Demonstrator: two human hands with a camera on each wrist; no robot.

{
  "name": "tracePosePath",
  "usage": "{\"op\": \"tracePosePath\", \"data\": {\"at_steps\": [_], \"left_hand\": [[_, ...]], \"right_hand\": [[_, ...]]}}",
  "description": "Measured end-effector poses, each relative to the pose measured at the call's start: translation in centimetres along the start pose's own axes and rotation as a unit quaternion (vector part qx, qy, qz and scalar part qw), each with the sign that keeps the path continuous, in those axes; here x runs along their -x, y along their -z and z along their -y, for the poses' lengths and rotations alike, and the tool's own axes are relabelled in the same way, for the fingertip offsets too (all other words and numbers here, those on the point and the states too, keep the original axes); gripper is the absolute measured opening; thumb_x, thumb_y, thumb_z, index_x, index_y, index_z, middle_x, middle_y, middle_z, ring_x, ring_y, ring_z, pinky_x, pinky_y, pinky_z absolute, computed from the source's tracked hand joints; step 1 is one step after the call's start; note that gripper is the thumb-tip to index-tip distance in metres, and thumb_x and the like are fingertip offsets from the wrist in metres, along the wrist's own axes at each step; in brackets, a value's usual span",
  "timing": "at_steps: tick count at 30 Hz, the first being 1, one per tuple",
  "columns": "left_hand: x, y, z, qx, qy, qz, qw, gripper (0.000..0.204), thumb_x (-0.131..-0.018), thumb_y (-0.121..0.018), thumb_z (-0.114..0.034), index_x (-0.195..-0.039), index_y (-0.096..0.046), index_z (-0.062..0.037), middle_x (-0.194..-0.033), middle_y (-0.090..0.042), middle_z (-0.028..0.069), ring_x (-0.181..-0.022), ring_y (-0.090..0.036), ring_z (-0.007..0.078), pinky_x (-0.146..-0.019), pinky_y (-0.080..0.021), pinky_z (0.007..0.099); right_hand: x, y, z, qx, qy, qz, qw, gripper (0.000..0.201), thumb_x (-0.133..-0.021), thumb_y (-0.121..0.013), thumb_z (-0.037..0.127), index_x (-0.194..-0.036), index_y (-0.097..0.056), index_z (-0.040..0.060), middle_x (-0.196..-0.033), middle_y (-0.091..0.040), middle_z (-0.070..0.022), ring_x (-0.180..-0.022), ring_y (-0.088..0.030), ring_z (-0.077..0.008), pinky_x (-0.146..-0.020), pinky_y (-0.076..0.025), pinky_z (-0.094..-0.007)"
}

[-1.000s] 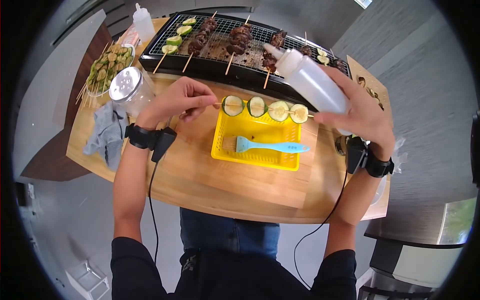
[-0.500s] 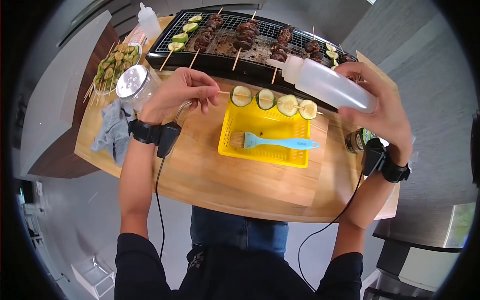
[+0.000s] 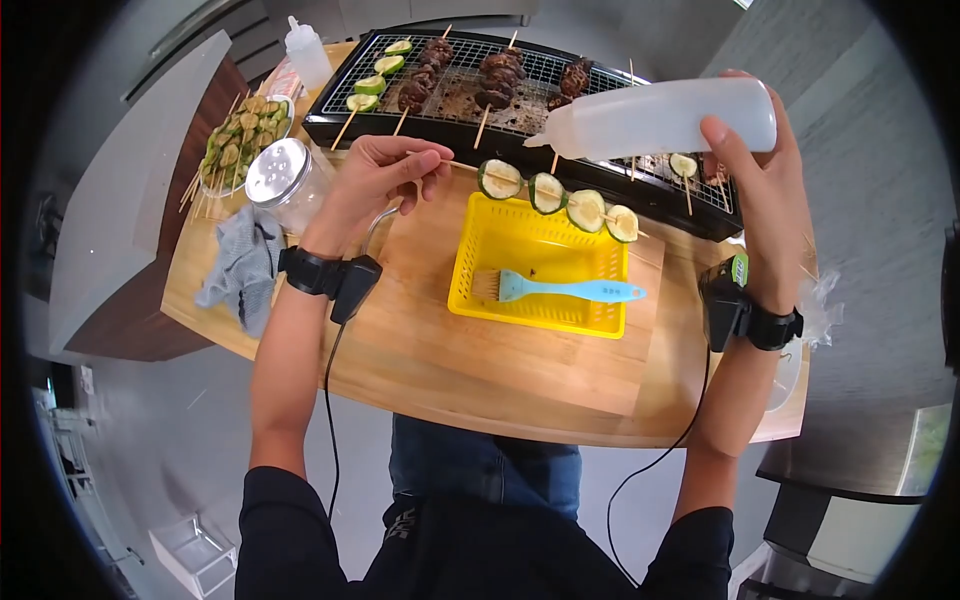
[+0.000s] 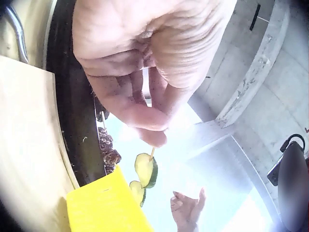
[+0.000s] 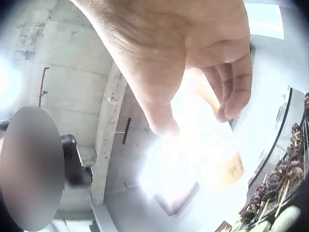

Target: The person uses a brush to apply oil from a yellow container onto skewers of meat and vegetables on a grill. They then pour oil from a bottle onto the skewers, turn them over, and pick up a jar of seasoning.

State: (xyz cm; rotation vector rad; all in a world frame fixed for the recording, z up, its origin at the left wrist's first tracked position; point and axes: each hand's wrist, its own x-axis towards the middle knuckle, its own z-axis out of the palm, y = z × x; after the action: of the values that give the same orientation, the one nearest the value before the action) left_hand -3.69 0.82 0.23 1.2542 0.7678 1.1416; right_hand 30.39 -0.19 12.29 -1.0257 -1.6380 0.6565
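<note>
My left hand [image 3: 385, 185] pinches the end of a wooden skewer threaded with several zucchini slices [image 3: 586, 210]. In the left wrist view, fingertips and thumb meet on the stick just above a slice [image 4: 145, 169]. The skewer slants down to the right over the back of a yellow basket [image 3: 465, 265], where a blue-handled brush [image 3: 570, 290] lies. My right hand [image 3: 765, 205] grips a white squeeze bottle [image 3: 650, 118], nearly level, its nozzle pointing left above the skewer. Glare washes out the bottle in the right wrist view.
Behind, a black grill [image 3: 420, 118] carries meat skewers [image 3: 500, 78] and zucchini slices [image 3: 367, 86]. To the left stand a shaker jar [image 3: 285, 180], a plate of zucchini skewers [image 3: 245, 140], a grey cloth [image 3: 240, 265] and another squeeze bottle [image 3: 306, 55].
The bottle has risen and swung from a steep tilt to nearly level. The skewer's right end now dips lower than its left. The head view has shifted slightly.
</note>
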Motion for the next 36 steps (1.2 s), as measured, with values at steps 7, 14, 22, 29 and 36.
{"op": "tracePosePath", "data": {"at_steps": [7,14,22,29,36], "left_hand": [[-0.2,0.2,0.2,0.001,-0.009,0.005,1.000,0.018,-0.092,-0.066,-0.013,-0.104,-0.071,0.0002,-0.085,-0.069,0.0058,-0.070,-0.063,0.0102,-0.046,-0.046,0.0195],[-0.1,0.2,0.4,-0.037,-0.012,-0.014,0.999,0.015,-0.090,-0.068,-0.012,-0.102,-0.069,-0.0018,-0.081,-0.066,0.0038,-0.066,-0.062,0.0088,-0.045,-0.044,0.0179],[-0.1,0.4,0.4,-0.040,-0.010,-0.003,0.999,0.013,-0.090,-0.068,-0.010,-0.100,-0.067,-0.0031,-0.082,-0.065,0.0021,-0.065,-0.061,0.0068,-0.045,-0.043,0.0174],[-0.2,0.7,0.6,-0.041,-0.011,0.009,0.999,0.011,-0.090,-0.068,-0.010,-0.098,-0.064,-0.0038,-0.087,-0.065,0.0018,-0.065,-0.060,0.0060,-0.046,-0.043,0.0169],[-0.2,0.6,0.5,-0.048,-0.004,0.006,0.999,0.011,-0.090,-0.067,-0.009,-0.098,-0.063,-0.0042,-0.091,-0.065,0.0022,-0.065,-0.059,0.0057,-0.046,-0.043,0.0167]], "right_hand": [[0.0,-2.0,-1.0,-0.046,0.010,-0.023,0.999,0.060,-0.083,-0.077,0.028,-0.126,-0.049,-0.0034,-0.102,-0.064,-0.0100,-0.087,-0.061,-0.0128,-0.070,-0.050,-0.0251],[0.2,-2.8,-1.4,-0.064,0.023,-0.004,0.998,0.064,-0.083,-0.077,0.029,-0.127,-0.046,-0.0041,-0.105,-0.063,-0.0119,-0.089,-0.062,-0.0148,-0.073,-0.052,-0.0263],[0.0,-2.6,-1.6,-0.024,0.025,0.025,0.999,0.066,-0.082,-0.078,0.032,-0.126,-0.047,-0.0043,-0.101,-0.065,-0.0124,-0.085,-0.064,-0.0150,-0.073,-0.053,-0.0258],[0.2,-2.7,-1.9,-0.010,0.035,0.033,0.999,0.066,-0.081,-0.079,0.032,-0.127,-0.047,-0.0031,-0.104,-0.065,-0.0138,-0.089,-0.065,-0.0154,-0.074,-0.054,-0.0258],[0.5,-2.7,-1.2,-0.036,0.036,0.029,0.998,0.063,-0.082,-0.079,0.028,-0.127,-0.048,-0.0028,-0.105,-0.065,-0.0128,-0.089,-0.064,-0.0147,-0.072,-0.053,-0.0256]]}}
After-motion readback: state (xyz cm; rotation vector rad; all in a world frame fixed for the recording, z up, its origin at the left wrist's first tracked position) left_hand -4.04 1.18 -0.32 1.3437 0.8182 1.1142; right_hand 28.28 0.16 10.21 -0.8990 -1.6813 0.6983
